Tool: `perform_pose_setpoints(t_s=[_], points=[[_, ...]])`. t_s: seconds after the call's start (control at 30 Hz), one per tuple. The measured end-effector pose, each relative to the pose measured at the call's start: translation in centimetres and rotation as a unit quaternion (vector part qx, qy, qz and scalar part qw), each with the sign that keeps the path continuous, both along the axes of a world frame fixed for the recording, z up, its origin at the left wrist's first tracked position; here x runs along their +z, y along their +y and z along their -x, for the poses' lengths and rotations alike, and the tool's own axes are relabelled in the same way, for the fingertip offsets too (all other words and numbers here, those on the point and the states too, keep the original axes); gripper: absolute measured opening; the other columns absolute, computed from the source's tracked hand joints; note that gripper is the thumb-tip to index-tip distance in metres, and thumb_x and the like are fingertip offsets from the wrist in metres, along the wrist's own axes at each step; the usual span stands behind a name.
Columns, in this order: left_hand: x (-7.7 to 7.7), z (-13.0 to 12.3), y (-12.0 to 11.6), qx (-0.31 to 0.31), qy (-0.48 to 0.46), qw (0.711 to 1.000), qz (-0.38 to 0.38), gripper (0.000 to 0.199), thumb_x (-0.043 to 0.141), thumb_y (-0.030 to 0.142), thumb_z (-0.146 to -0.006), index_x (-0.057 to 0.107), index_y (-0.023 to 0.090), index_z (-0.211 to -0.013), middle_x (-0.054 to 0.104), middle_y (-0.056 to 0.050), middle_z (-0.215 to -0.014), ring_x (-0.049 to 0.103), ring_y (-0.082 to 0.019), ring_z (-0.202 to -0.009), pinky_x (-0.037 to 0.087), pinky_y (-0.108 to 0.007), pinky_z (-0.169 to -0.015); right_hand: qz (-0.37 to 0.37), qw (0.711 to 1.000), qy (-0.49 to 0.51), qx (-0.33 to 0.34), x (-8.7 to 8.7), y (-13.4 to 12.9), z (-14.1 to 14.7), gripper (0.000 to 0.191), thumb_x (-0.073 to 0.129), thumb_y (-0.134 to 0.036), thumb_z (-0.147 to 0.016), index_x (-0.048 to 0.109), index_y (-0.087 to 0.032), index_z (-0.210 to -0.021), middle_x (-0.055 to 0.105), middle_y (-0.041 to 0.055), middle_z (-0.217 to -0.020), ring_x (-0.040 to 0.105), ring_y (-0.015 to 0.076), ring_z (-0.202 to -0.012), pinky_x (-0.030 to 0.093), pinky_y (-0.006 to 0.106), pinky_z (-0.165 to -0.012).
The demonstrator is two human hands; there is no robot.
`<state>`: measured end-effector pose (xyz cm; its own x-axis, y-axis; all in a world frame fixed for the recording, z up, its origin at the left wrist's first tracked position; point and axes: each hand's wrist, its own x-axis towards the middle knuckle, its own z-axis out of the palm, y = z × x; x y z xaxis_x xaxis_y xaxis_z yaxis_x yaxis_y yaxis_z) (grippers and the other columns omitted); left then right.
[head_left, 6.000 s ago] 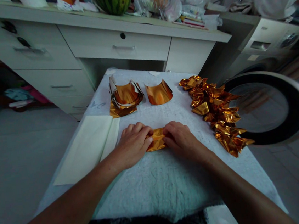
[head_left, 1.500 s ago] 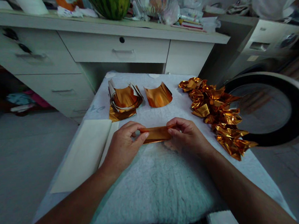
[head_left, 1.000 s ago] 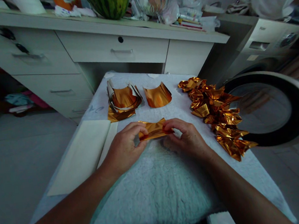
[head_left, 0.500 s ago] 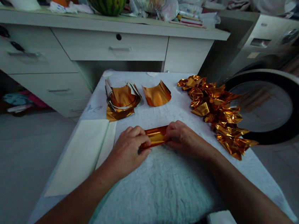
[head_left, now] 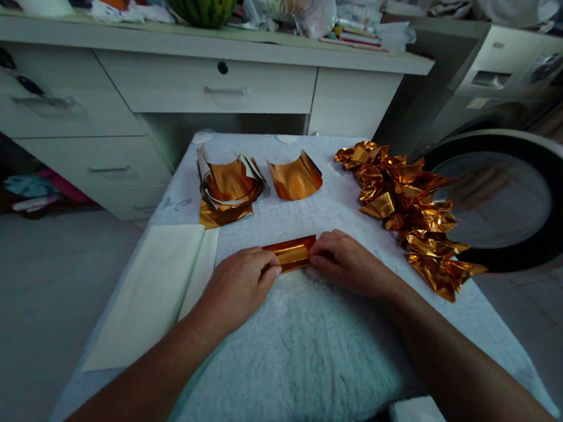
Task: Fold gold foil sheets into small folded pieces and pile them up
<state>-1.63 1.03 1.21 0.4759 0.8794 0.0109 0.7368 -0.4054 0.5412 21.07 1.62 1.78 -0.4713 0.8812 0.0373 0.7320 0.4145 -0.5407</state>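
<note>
A curled sheet of shiny gold foil paper (head_left: 293,255) lies between my hands over the cloth-covered table. My left hand (head_left: 246,278) pinches its left end, thumb and fingers pressed together. At the right end, my right hand (head_left: 341,258) grips the near corner with bent fingers. Beyond them stands a single curved gold sheet (head_left: 297,177). To its left sits a stack of curled gold sheets (head_left: 231,183) with whitish backs. Folded gold foil pieces (head_left: 401,205) form a heap along the table's right side.
Pale folded paper (head_left: 144,292) lies along the left of the table cloth (head_left: 306,349). A white drawer desk (head_left: 218,87) stands behind, with a watermelon (head_left: 199,1) on top. An open washing-machine door (head_left: 512,200) hangs close to the right edge.
The fingers of my left hand have shifted lower on the foil's left end, so more of its upper edge shows. The foil has flattened slightly. Both hands stay in about the same place.
</note>
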Motion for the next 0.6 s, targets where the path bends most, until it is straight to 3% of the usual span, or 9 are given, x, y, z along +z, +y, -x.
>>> perform_pose_setpoints(t_s=[0.17,0.37,0.6], points=[[0.2,-0.03,-0.02,0.047,0.021,0.999,0.013,0.014,0.056,0.027,-0.087,0.063,0.021,-0.077,0.068,0.0,-0.074,0.061,-0.017,-0.065,0.037,-0.027,-0.059,-0.011,0.998,-0.032,-0.048,-0.44,0.0,0.36,0.013,0.061,-0.02,-0.088,0.063,-0.017,-0.075,0.064,0.0024,-0.075,0.053,0.0161,-0.073,0.036,0.03,-0.073],[0.11,0.02,-0.1,0.036,0.021,0.999,0.003,0.018,0.05,0.024,-0.09,0.063,0.02,-0.078,0.067,-0.003,-0.081,0.062,-0.019,-0.075,0.041,-0.029,-0.066,-0.004,0.995,-0.055,-0.084,-0.65,0.01,0.6,0.014,0.062,-0.023,-0.087,0.064,-0.017,-0.074,0.064,0.0026,-0.072,0.053,0.0164,-0.071,0.035,0.029,-0.07],[0.17,0.4,0.03,0.056,0.068,0.996,-0.006,0.022,0.049,0.028,-0.09,0.06,0.02,-0.073,0.066,-0.003,-0.079,0.06,-0.019,-0.073,0.039,-0.03,-0.064,-0.003,0.991,-0.076,-0.108,-0.72,-0.05,0.79,0.016,0.064,-0.025,-0.085,0.063,-0.018,-0.071,0.064,0.003,-0.073,0.051,0.0172,-0.072,0.033,0.029,-0.068]])
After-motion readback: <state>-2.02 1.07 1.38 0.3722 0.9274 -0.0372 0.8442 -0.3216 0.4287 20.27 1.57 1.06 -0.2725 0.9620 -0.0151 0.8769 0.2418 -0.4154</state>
